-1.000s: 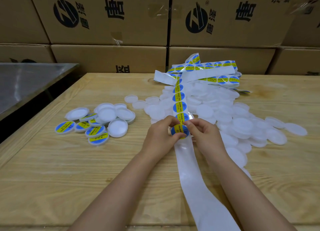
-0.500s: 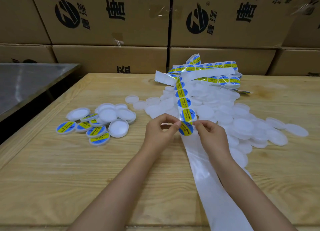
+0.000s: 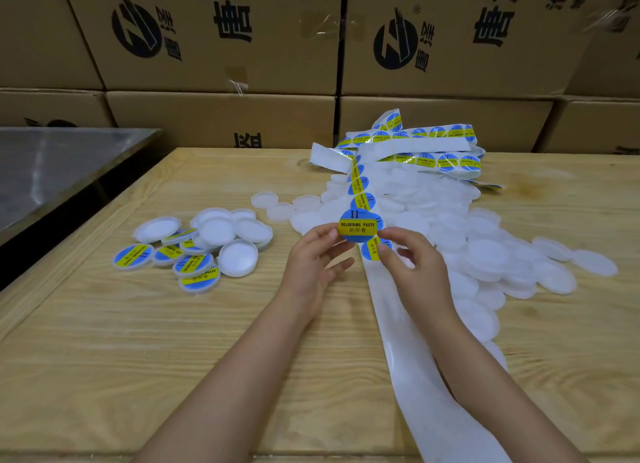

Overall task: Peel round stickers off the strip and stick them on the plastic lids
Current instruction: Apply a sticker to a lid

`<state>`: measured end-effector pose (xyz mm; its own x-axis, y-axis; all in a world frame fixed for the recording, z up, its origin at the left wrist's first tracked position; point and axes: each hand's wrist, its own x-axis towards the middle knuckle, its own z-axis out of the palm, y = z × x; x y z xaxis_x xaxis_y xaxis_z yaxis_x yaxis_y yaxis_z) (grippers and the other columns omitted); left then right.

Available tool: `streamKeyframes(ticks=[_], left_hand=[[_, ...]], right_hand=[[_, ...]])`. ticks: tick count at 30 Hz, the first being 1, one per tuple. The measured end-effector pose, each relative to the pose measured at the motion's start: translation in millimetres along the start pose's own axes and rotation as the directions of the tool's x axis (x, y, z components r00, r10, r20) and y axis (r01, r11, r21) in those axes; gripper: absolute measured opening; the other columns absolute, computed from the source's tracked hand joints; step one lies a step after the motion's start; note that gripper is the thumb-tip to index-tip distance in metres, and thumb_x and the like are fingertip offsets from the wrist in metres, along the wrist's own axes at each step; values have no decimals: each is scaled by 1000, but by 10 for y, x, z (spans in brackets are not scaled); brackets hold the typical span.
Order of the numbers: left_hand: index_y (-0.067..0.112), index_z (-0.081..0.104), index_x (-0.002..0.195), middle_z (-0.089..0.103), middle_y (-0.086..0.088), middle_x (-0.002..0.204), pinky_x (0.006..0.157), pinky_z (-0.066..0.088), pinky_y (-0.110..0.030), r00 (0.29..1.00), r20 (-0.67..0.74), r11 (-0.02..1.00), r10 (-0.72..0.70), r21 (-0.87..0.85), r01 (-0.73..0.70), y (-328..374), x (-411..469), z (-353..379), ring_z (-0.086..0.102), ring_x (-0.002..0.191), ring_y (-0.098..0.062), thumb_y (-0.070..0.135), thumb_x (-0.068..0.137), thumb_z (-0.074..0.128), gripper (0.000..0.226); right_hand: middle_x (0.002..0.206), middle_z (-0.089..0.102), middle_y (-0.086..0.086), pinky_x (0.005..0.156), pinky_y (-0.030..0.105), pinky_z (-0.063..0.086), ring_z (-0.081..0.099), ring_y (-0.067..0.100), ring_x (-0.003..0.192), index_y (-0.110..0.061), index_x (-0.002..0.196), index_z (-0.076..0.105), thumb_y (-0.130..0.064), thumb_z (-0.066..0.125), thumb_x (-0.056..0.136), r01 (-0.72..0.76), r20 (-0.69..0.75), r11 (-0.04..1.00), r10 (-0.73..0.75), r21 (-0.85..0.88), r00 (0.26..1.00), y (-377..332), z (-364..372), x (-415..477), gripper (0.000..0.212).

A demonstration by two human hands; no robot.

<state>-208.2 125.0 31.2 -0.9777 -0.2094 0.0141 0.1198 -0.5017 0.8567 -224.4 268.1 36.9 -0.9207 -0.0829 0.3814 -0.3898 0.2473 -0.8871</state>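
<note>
round sticker at centre frame, pinched at either edge by left hand and right hand, just above the strip; best held flat, lowered centred onto a bare lid at right, smoothed from middle outward

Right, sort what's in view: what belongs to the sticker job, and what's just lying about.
In the job:
- peeled sticker, pinched by the left hand
- sticker strip, held by the right hand
- plain lids, piled on the right
- labelled lids, on the left

Lying about:
- cardboard boxes
- metal table
</note>
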Motion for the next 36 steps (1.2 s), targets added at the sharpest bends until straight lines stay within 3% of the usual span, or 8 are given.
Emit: streamKeyframes(ticks=[7,11,15,19,24,29,32,36], left_hand=[[16,68,94,71,1,92,78,50,-30,996,86,967,37,248,-57,-54,-5,18,65,90,-11,10,94,48,20],[20,42,135,65,8,101,77,47,-18,981,-57,887,187,439,-143,-133,29,40,61,80,1,9,96,48,41],[18,44,136,56,1,123,92,39,-24,902,-31,490,430,848,-205,-132,96,-161,52,110,-17,11,93,51,44],[14,43,138,41,-4,145,109,27,-36,929,50,108,366,989,-96,-127,171,-302,35,134,-23,9,92,47,47],[22,44,137,59,-2,124,94,32,-35,925,105,-81,366,993,-81,-136,151,-312,50,115,-25,14,94,43,44],[21,66,105,64,1,104,90,32,-32,924,129,-219,361,974,-50,-111,157,-307,53,103,-21,37,89,56,25],[19,68,93,65,0,94,83,34,-32,914,151,-175,377,981,-89,-116,161,-303,53,94,-22,33,89,59,18],[16,64,84,65,0,85,74,44,-33,905,50,210,422,966,-151,-99,140,-287,57,83,-18,24,88,61,10]], right_hand=[[69,63,-8,67,20,46,57,7,69,-19,73,65,-16,65,87,-188,-48,963,200,191,979,18,-29,47,14],[76,65,1,63,21,53,62,14,71,-12,76,64,-14,62,89,-257,-20,937,270,238,963,36,-8,41,13],[82,66,7,67,27,53,65,15,70,-11,80,61,-10,58,91,-332,74,881,327,336,942,4,-11,31,11],[77,68,2,67,24,54,63,17,69,-13,89,61,-8,56,91,-329,149,873,294,360,944,-39,-3,28,7],[77,69,2,61,21,53,61,15,65,-9,100,60,-7,54,92,-340,207,880,284,332,936,-42,-5,28,10],[75,69,0,60,20,52,61,14,65,-9,102,60,-8,55,92,-343,212,884,286,319,935,-20,-6,37,11],[75,70,0,58,19,51,61,13,64,-11,102,59,-8,55,92,-343,211,883,286,321,934,-3,0,42,11],[74,71,0,56,19,51,62,10,59,-15,102,57,-7,55,91,-351,205,875,296,332,933,25,10,54,14]])
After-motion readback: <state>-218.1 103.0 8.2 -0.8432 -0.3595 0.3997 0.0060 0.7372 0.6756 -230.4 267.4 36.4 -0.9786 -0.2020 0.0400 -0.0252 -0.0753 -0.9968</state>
